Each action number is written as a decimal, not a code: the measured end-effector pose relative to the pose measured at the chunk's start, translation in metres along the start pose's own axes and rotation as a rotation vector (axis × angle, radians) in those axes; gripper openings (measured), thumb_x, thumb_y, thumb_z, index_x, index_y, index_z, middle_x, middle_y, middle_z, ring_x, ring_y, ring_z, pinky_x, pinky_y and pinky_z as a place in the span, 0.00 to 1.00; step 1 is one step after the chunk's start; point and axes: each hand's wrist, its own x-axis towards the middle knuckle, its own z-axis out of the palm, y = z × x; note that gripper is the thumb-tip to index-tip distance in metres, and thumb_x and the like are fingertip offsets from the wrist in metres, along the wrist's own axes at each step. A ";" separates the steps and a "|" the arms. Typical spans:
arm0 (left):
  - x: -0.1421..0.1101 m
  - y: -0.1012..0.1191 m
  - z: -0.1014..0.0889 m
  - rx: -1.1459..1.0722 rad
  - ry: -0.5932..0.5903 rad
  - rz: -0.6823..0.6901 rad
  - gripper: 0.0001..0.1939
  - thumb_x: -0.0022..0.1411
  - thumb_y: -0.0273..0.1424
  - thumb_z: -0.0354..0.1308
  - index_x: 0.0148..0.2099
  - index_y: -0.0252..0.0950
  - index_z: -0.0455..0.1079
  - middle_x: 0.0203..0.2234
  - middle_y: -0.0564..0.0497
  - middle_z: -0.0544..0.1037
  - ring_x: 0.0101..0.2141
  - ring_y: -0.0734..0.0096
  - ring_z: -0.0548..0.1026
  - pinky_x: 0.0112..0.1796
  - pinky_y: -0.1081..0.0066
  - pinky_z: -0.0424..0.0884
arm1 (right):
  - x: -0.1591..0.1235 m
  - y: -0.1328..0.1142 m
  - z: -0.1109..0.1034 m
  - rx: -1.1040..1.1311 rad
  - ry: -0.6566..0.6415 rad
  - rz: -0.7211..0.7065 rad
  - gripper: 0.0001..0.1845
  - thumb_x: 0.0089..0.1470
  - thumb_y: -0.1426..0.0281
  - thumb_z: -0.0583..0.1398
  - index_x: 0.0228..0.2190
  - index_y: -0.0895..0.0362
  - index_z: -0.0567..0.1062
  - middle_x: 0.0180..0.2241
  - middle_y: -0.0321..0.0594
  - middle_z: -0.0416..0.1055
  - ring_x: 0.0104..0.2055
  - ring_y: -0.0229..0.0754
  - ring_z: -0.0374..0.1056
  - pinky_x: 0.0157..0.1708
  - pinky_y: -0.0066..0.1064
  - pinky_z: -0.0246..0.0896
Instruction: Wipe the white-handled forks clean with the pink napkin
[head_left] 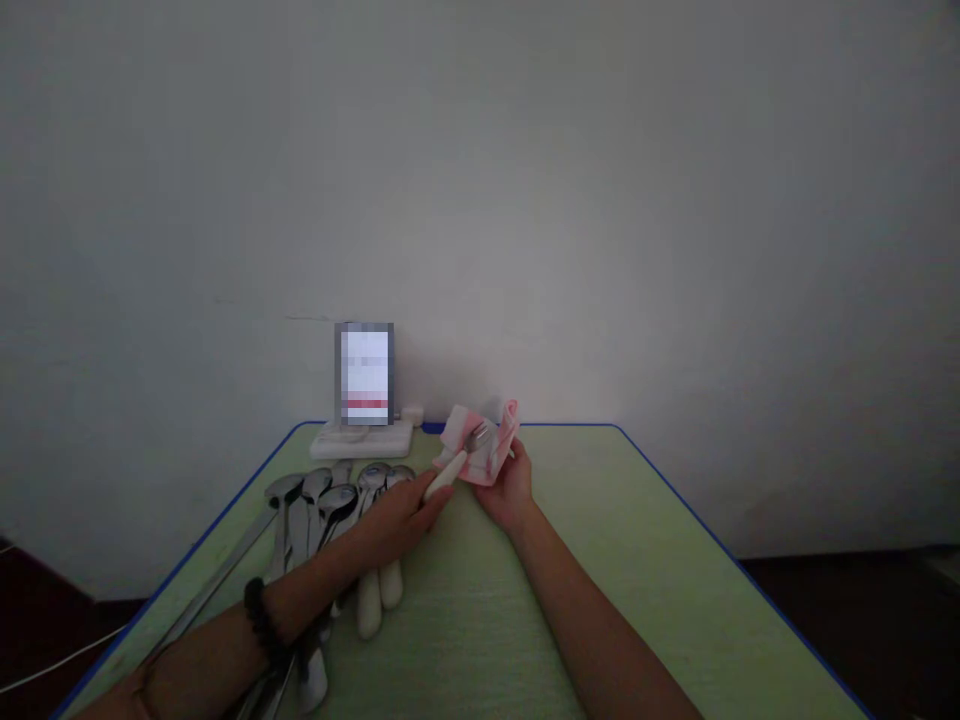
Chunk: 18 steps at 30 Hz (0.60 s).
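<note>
My left hand (405, 513) grips a fork (451, 472) by its pale cream handle, its metal tines pointing up and to the right. Spread under the tines is a pink and white cloth (457, 425), which my right hand (511, 488) holds from below and behind. The fork's head lies against the cloth, and part of my right fingers is hidden by it. Close to my left forearm lie several metal spoons (337, 500), some with cream handles (369, 605), in a bunch on the table; my forearm covers part of them.
A device with a lit, blurred screen (364, 375) stands on a white base (361, 440) at the table's back left. Behind is a grey wall (562, 200). The light green table (637, 560) has a blue edge. A white cable (64, 660) runs at lower left.
</note>
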 end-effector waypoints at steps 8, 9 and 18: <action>-0.002 0.000 0.000 -0.036 -0.003 0.013 0.16 0.65 0.41 0.39 0.37 0.37 0.63 0.21 0.53 0.72 0.25 0.68 0.71 0.30 0.73 0.62 | -0.002 0.001 0.007 -0.053 -0.099 -0.069 0.22 0.55 0.56 0.49 0.34 0.58 0.75 0.31 0.41 0.78 0.34 0.45 0.72 0.42 0.42 0.67; -0.001 0.000 0.000 -0.044 0.000 0.007 0.16 0.65 0.41 0.39 0.37 0.37 0.63 0.21 0.54 0.72 0.25 0.68 0.71 0.29 0.73 0.62 | -0.002 0.002 0.008 -0.064 -0.118 -0.072 0.24 0.54 0.54 0.49 0.34 0.58 0.75 0.30 0.42 0.78 0.34 0.45 0.72 0.42 0.43 0.67; -0.001 -0.001 0.000 -0.097 0.012 -0.018 0.13 0.64 0.39 0.41 0.40 0.37 0.62 0.22 0.55 0.71 0.25 0.69 0.71 0.29 0.73 0.63 | -0.005 0.001 0.009 -0.079 -0.115 -0.068 0.33 0.50 0.43 0.48 0.36 0.58 0.75 0.33 0.43 0.77 0.35 0.46 0.71 0.40 0.42 0.68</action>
